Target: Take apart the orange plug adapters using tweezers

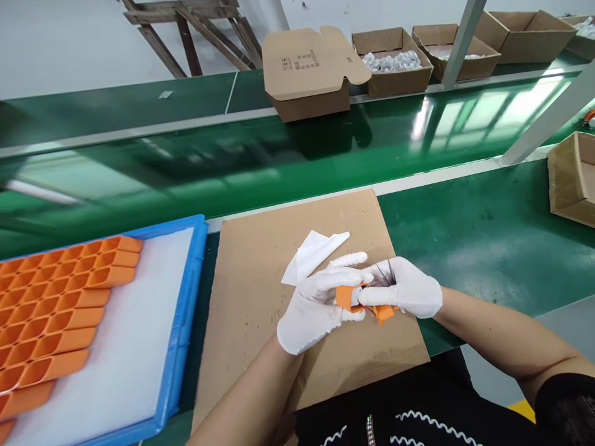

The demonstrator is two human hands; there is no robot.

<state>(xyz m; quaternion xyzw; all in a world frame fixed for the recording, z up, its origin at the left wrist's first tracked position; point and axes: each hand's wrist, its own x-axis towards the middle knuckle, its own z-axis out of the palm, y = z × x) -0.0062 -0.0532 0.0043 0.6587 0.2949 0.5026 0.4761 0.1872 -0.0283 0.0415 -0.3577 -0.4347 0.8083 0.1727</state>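
In white gloves, both my hands meet over a cardboard sheet (251,297). My left hand (311,310) is closed around a small orange plastic part (344,298) with thin wires and a white piece inside. My right hand (404,288) presses its fingers on that same part and also carries dark tweezers (389,271), their tips pointing up and away from me. A second orange piece (385,313) hangs below the right fingers; whether it is joined to the first is hidden. Just beyond my left hand lies a folded white cloth (313,254).
On the left, a blue tray (186,310) holds rows of orange hollow shells (69,303). Across the green conveyor belt (232,173) stand an open-flapped carton (311,74) and a box of small white parts (395,62). Another cardboard box (569,179) sits at the right edge.
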